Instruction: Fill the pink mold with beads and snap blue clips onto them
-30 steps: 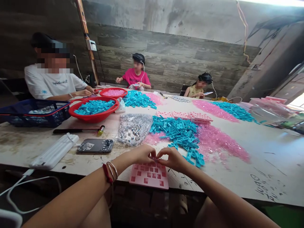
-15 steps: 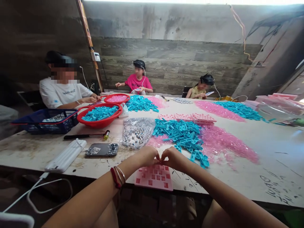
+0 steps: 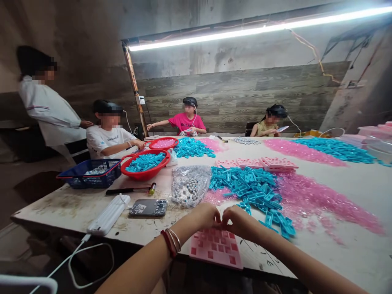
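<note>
Just over the far part of a pink plastic tray with square holes [image 3: 214,249], my left hand [image 3: 206,216] and my right hand [image 3: 237,218] meet at the fingertips. Both are closed in a pinch, and whatever sits between the fingers is too small or hidden to make out. The tray lies at the table's front edge. Beyond my hands are a heap of blue plastic pieces [image 3: 248,183], a spread of clear pink pieces [image 3: 318,200] and a clear bag of small metallic parts [image 3: 190,185].
Left of my hands lie a phone [image 3: 148,208], a white power bank [image 3: 108,214] with a cable, and a small hammer [image 3: 130,190]. Behind stand a red colander [image 3: 145,174] and a blue basket [image 3: 92,179]. Pink trays [image 3: 257,163] sit beyond the blue heap. Several people are around the table.
My view has tilted up and swung left, so the scene sits lower and further right. A standing person now shows at far left. My hands stay pinched together over the tray.
</note>
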Motion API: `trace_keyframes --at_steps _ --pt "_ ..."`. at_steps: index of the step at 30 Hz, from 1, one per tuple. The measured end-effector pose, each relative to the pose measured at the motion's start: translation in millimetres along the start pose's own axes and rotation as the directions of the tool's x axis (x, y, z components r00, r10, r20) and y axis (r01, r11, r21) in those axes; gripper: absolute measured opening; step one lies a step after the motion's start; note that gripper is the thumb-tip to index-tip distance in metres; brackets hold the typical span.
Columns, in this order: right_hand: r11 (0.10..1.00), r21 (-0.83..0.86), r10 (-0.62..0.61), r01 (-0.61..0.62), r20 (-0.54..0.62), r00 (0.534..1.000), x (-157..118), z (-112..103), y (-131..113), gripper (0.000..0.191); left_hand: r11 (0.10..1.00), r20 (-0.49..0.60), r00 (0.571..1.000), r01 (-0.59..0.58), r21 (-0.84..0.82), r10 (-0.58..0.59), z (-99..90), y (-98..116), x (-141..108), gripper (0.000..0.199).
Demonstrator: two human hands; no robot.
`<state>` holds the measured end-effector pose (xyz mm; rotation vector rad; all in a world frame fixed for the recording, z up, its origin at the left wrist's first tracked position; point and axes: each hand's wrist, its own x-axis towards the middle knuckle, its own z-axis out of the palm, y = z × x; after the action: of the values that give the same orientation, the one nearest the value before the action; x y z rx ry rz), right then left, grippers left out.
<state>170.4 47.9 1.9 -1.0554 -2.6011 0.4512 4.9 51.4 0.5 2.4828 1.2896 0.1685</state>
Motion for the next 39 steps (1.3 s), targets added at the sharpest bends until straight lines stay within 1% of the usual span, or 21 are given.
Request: trace_keyframes --at_steps 5,9,12,14,18,21,23,25,26,27,28,29,30,31,32,34,37,39 --pt "1.0 0.0 -0.028 0.028 0.045 0.999 3.2 1.7 4.2 0.01 0.996 0.034 0.999 -0.039 -0.086 0.043 1.8 -4.5 3.2 0.019" --pt "0.994 -0.099 -0.043 0.051 0.086 0.995 5.0 1.0 -0.3 0.013 0.991 0.032 0.997 -0.068 -0.117 0.072 3.8 -5.5 4.6 0.015" --pt "0.987 -0.147 -0.056 0.068 0.084 0.995 3.5 1.1 -2.3 0.013 0.989 0.028 0.997 -0.072 -0.127 0.076 3.4 -5.2 3.0 0.015" --pt "0.986 -0.15 -0.061 0.071 0.067 0.996 1.2 1.8 -2.2 0.014 0.991 0.025 0.997 -0.064 -0.116 0.067 1.4 -4.0 0.8 0.016" --pt "0.982 -0.182 -0.053 0.055 0.018 0.998 -0.6 5.8 -1.7 0.015 1.0 0.003 1.0 -0.016 -0.015 0.016 -2.5 0.0 -2.9 0.019" --pt "0.982 -0.184 -0.043 0.044 0.009 0.999 1.2 6.9 -3.3 0.014 1.0 -0.013 1.0 0.008 0.028 -0.007 -2.8 3.4 -4.9 0.018" --pt "0.988 -0.145 -0.044 0.046 0.021 0.999 0.5 2.8 -3.5 0.015 1.0 -0.024 1.0 0.0 0.02 0.001 -2.0 5.9 -6.4 0.018" --pt "0.995 -0.071 -0.072 0.075 0.05 0.996 -3.8 -6.6 -0.3 0.012 1.0 -0.05 0.999 -0.005 -0.002 0.005 -2.0 7.1 -7.9 0.02" --pt "0.993 -0.025 -0.112 0.114 0.079 0.991 -7.5 -12.9 3.2 0.012 1.0 -0.055 0.998 -0.015 -0.008 0.015 -3.0 6.3 -8.5 0.02" --pt "0.99 0.002 -0.143 0.144 0.09 0.986 -12.0 -19.8 8.0 0.016 0.999 -0.052 0.998 -0.027 -0.025 0.026 -4.7 4.2 -9.1 0.019" --pt "0.992 -0.002 -0.128 0.129 0.076 0.989 -17.1 -26.7 14.1 0.019 0.994 -0.036 0.996 -0.082 -0.065 0.08 -7.5 0.4 -9.7 0.018" --pt "0.997 -0.022 -0.078 0.079 0.048 0.996 -22.7 -33.1 21.2 0.022 0.983 -0.022 0.99 -0.14 -0.115 0.139 -11.1 -5.1 -10.5 0.018" --pt "0.999 -0.051 -0.008 0.009 0.014 1.0 -28.3 -38.6 29.2 0.025 0.97 -0.04 0.984 -0.178 -0.166 0.173 -15.4 -12.3 -11.3 0.018" --pt "0.994 -0.084 0.062 -0.064 -0.018 0.998 -33.5 -42.7 37.5 0.028 0.965 -0.059 0.986 -0.163 -0.203 0.154 -20.2 -21.0 -12.4 0.019" --pt "0.986 -0.111 0.12 -0.124 -0.041 0.992 -37.8 -45.2 45.9 0.031 0.968 -0.115 0.988 -0.123 -0.22 0.099 -25.2 -30.6 -13.6 0.021" --pt "0.976 -0.132 0.167 -0.173 -0.049 0.985 -42.7 -45.6 60.7 0.034 0.987 -0.177 0.984 -0.008 -0.163 -0.022 -34.2 -51.2 -16.1 0.023" --pt "0.986 -0.11 0.124 -0.126 -0.023 0.992 -39.7 -39.1 71.7 0.035 0.988 -0.285 0.946 0.15 -0.033 -0.153 -42.2 -77.9 -18.0 0.025" --pt "0.991 -0.105 0.084 -0.086 -0.025 0.996 -33.6 -34.2 70.4 0.036 0.969 -0.31 0.923 0.244 0.021 -0.226 -42.4 -89.6 -17.3 0.031"
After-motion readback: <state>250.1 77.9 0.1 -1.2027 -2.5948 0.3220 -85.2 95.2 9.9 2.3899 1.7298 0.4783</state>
